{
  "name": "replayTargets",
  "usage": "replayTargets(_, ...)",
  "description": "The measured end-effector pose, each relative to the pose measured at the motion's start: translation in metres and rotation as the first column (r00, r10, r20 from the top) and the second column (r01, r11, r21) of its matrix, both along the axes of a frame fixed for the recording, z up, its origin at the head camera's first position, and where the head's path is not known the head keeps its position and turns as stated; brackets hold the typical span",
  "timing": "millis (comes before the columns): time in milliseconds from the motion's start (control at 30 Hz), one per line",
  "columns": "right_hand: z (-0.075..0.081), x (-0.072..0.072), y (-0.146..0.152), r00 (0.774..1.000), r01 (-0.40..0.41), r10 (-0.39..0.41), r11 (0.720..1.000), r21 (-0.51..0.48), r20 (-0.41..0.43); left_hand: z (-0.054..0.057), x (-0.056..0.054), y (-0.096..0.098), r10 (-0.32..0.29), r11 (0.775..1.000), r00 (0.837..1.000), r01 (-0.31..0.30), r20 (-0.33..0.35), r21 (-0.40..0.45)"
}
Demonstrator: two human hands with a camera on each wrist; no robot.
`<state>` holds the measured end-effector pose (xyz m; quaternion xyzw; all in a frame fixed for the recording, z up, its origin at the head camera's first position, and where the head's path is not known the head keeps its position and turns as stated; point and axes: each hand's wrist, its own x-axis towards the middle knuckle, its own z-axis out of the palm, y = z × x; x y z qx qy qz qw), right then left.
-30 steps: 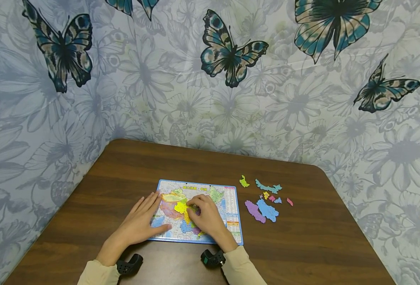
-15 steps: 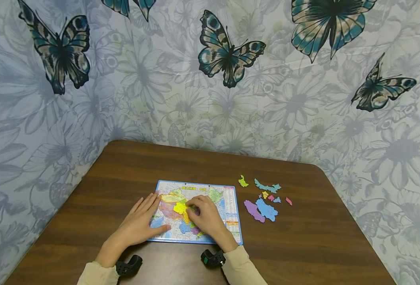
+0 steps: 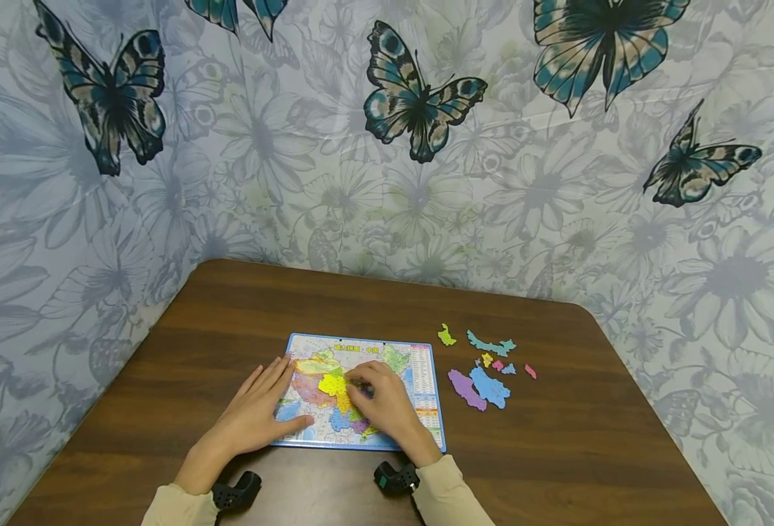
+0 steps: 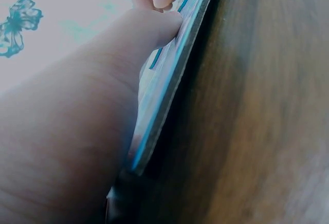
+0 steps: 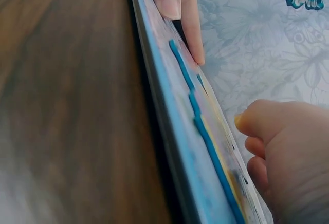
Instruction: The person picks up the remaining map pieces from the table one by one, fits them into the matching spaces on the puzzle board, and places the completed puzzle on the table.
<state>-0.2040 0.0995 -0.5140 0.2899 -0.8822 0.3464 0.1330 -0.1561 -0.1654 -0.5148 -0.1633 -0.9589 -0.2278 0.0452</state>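
A map puzzle board (image 3: 429, 424) with a blue border lies on the table, with coloured pieces set on it. My left hand (image 3: 255, 409) rests spread over its left part, fingers straight, thumb (image 4: 167, 29) on the front area. My right hand (image 3: 387, 402) is over the middle of the board, its fingers curled and its thumb tip close to a bright yellow puzzle piece (image 3: 331, 384). In the right wrist view the right thumb (image 5: 262, 118) points at the board, with a bit of yellow at its tip. I cannot tell whether the right fingers pinch a piece.
Right of the board lie loose puzzle pieces: a purple one (image 3: 467, 390), a large blue one (image 3: 490, 387), a long teal one (image 3: 492, 343), a yellow-green one (image 3: 446, 335) and several small ones. A butterfly-print wall covering (image 3: 426, 204) rises behind the brown table (image 3: 558, 438).
My right hand has drawn slightly right, away from the bright yellow piece, which stays on the board. The left hand has not moved. The head view has shifted a little.
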Motion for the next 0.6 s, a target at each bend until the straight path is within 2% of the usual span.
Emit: replayTargets(600,0.002,-0.015,0.027,0.994,0.054,-0.062,0.995,-0.084,-0.094,-0.003,0.000,0.000,0.002,1.000,1.000,-0.002,0.001,0.005)
